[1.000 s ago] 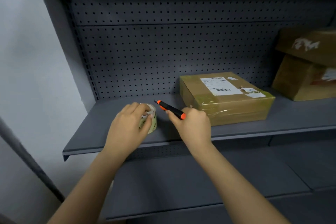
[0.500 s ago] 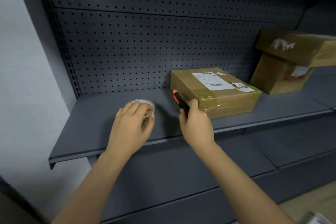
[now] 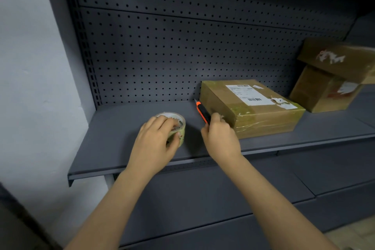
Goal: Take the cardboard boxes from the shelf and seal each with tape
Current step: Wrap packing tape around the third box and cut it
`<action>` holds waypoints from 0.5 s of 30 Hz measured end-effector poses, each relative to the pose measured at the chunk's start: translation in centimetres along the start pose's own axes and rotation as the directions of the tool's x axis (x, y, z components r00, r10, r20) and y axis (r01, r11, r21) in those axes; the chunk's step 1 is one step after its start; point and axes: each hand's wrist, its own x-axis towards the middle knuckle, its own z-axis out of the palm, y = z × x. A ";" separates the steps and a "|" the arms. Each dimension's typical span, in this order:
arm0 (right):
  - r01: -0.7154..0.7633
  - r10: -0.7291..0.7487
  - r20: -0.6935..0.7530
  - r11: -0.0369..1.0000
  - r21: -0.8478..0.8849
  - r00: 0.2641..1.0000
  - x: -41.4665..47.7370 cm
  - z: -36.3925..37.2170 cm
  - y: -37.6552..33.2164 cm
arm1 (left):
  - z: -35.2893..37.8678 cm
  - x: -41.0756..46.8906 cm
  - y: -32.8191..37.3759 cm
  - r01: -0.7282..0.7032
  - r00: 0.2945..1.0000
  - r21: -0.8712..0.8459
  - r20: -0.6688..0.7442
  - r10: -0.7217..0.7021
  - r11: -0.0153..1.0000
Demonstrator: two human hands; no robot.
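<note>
Grey metal shelf with a perforated back panel fills the view. On the shelf the left hand covers a tape roll from above, with its fingers curled over the top and side of the roll. The right hand grips an orange-and-black cutter, whose tip points away from the fingers toward the back panel. Just beside those fingers, on their right, lies a taped cardboard box with a white label. Two more boxes stand stacked well apart, further right of the fingers.
</note>
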 end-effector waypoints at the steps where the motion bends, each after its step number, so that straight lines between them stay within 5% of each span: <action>1: 0.011 -0.010 0.042 1.000 -0.012 0.999 0.1 0.4 -0.2 | -0.1 0.0 0.0 0.001 1.000 -0.003 0.003 -0.001 1.000; 8: 0.023 0.008 0.243 0.992 -0.127 0.970 0.7 2.9 -1.4 | -0.2 0.0 -0.1 0.002 1.000 0.007 -0.007 -0.002 1.000; 15: 0.047 -0.012 0.260 0.991 -0.127 0.966 0.3 2.5 -0.3 | 0.3 0.4 1.1 -0.042 0.998 -0.015 -0.054 0.041 0.999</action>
